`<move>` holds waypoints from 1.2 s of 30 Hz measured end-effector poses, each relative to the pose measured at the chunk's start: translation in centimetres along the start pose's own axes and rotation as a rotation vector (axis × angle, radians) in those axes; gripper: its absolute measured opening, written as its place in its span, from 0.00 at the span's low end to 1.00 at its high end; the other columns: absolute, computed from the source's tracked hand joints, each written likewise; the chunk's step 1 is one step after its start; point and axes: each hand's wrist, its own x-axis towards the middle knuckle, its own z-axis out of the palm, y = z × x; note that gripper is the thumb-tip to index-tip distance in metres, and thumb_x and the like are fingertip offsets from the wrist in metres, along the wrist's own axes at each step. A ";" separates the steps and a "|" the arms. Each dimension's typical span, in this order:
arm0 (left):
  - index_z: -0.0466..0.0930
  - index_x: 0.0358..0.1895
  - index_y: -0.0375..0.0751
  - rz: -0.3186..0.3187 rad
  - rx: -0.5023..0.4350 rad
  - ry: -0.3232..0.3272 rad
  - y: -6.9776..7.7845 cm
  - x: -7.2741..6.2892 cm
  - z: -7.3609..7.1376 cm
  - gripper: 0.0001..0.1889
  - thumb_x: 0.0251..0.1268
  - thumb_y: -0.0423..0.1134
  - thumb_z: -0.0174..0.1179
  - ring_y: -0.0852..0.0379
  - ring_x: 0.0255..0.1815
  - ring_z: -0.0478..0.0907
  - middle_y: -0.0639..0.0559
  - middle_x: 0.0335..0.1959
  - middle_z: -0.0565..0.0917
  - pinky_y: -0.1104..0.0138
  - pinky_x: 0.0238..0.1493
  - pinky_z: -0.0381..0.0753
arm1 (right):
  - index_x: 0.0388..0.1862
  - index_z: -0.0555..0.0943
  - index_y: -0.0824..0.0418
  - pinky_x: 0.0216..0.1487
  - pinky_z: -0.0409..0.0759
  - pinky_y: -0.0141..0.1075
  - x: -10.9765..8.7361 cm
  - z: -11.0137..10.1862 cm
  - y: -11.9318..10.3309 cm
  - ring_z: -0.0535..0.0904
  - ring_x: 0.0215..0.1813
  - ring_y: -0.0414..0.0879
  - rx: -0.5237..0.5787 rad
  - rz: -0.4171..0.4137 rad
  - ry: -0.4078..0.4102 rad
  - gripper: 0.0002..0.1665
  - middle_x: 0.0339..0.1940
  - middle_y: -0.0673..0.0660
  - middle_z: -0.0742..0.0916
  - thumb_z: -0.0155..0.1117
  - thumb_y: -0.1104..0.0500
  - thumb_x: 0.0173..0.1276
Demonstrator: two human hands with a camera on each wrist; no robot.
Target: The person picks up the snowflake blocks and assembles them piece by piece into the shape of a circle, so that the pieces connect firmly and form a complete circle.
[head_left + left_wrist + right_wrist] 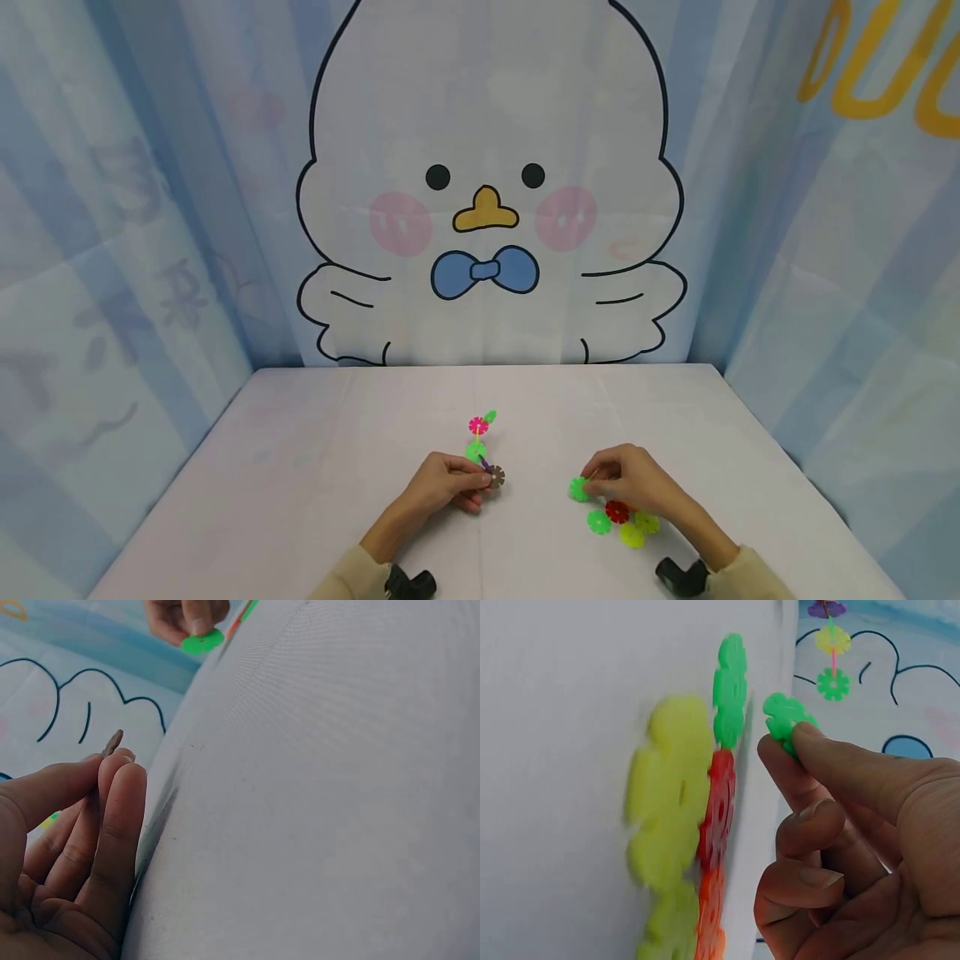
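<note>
In the head view my left hand [452, 485] pinches a brown snowflake disc [497, 477] between thumb and fingers. It forms the near end of a chain of notched plastic discs, with purple beside it, then a green disc [476, 452], a thin yellow one, a pink disc [478, 426] and a green one at the far end. To the right, my right hand [633, 479] grips a loose green snowflake disc [786, 720] between thumb and index finger, just above a small group of discs. The left wrist view shows only the brown disc's edge [113, 741] above the fingertips.
Beneath my right hand, the white table [300, 483] bears a red disc [617, 512], a green disc [598, 522], two yellow-green discs [632, 535] and an orange one [711, 907]. A curtain with a cartoon duck [487, 100] stands behind the table.
</note>
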 end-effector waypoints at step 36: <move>0.90 0.45 0.27 -0.013 0.032 0.010 0.0 0.1 0.1 0.12 0.67 0.35 0.73 0.63 0.23 0.84 0.45 0.33 0.93 0.68 0.30 0.91 | 0.34 0.88 0.55 0.35 0.77 0.26 4.4 5.8 -4.6 0.82 0.31 0.37 0.029 -0.128 0.071 0.07 0.29 0.48 0.91 0.80 0.57 0.65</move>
